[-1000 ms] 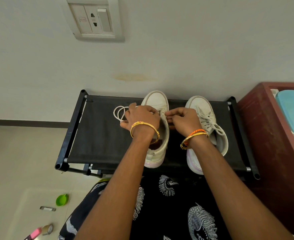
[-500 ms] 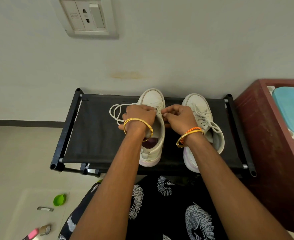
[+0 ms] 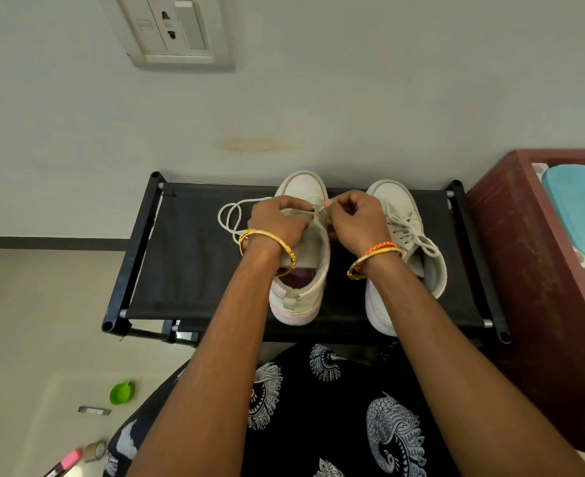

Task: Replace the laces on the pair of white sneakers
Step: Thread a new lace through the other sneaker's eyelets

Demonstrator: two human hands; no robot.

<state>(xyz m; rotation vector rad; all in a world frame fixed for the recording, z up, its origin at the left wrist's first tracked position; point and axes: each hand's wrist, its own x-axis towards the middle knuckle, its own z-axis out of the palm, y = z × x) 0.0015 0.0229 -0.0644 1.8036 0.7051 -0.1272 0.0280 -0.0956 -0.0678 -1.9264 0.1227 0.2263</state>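
White leather sneakers, two, standing side by side on black fabric shelf [image 3: 188, 256] of low rack, toes toward wall. Left sneaker [image 3: 303, 270] with eyelets mostly bare; right sneaker [image 3: 404, 235] fully laced. Left hand [image 3: 277, 222] over left sneaker, fingers curled around white lace [image 3: 229, 218], rest of lace lying looped on fabric just beside. Right hand [image 3: 356, 218] between the sneakers, fingertips pinched on same lace near the eyelets. Gold bangle on each wrist. At right, dark red cabinet [image 3: 525, 270], holding turquoise lid [image 3: 580, 208] on top. On floor, small green cup [image 3: 121, 393], contents not visible.
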